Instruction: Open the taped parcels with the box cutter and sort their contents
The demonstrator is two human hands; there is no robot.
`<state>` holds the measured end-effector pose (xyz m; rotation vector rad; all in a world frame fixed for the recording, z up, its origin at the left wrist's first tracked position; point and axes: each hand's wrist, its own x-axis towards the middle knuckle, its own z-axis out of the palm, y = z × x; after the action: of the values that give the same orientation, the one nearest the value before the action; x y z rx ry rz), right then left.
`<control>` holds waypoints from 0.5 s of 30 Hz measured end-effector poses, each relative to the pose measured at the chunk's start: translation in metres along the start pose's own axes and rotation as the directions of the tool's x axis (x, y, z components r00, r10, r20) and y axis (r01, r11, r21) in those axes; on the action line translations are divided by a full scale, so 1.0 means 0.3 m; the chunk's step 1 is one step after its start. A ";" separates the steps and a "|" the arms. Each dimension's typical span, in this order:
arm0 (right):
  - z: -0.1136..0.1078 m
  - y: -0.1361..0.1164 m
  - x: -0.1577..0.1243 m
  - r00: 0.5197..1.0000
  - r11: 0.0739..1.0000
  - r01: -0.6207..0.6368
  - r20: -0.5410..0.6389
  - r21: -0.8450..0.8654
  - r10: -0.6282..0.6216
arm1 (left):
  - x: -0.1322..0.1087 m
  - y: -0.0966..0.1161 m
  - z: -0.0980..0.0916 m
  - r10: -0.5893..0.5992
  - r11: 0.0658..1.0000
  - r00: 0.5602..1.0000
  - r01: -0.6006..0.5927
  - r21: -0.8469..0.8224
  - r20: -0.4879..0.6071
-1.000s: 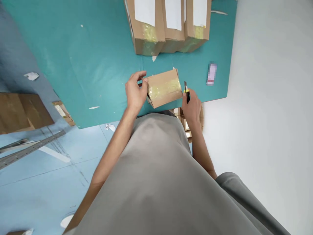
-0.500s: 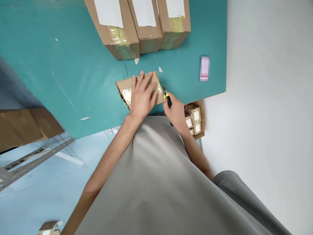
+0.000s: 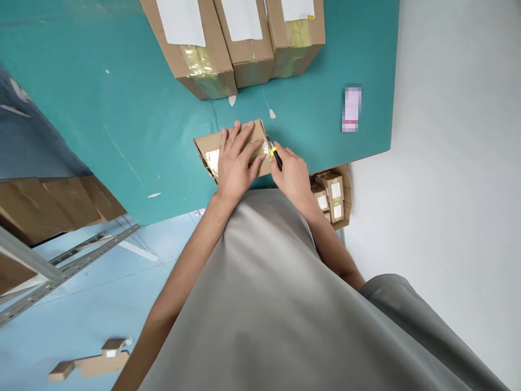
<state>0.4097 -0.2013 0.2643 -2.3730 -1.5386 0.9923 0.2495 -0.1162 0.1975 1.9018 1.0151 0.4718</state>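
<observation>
A small taped cardboard box (image 3: pixel 208 150) lies flat on the teal table (image 3: pixel 122 108) near its front edge. My left hand (image 3: pixel 236 163) lies on top of the box with its fingers stretched out and spread, pressing it down. My right hand (image 3: pixel 293 176) is closed round a black and yellow utility knife (image 3: pixel 275 155). The knife's tip touches the box's right end, by the shiny tape.
Three larger cardboard boxes (image 3: pixel 240 43) with white labels stand side by side at the back of the table. A small pinkish item (image 3: pixel 351 108) lies at the right. A carton of small labelled boxes (image 3: pixel 331 195) sits below the table's front edge. Metal rails (image 3: pixel 69 266) lie at the left.
The box was laid flat from a tilted hold, and my left hand moved on top of it. My right hand brought the knife leftward to the box's right end.
</observation>
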 end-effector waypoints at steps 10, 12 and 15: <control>-0.055 -0.087 -0.020 0.980 0.984 -0.136 0.132 -0.117 0.152 | -0.032 -0.014 0.025 0.023 0.994 0.998 -0.028 0.108 0.050; -0.072 -0.120 -0.012 0.965 0.972 -0.171 0.171 -0.161 0.198 | -0.037 -0.022 0.032 0.027 0.992 0.998 -0.034 0.123 0.063; -0.087 -0.151 -0.031 0.951 0.963 -0.193 0.207 -0.189 0.231 | -0.042 -0.044 0.040 0.037 0.987 0.997 -0.048 0.154 0.071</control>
<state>0.3885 -0.1824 0.3089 -2.6689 -1.5153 1.2670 0.2441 -0.1294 0.1809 2.0679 0.9928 0.3586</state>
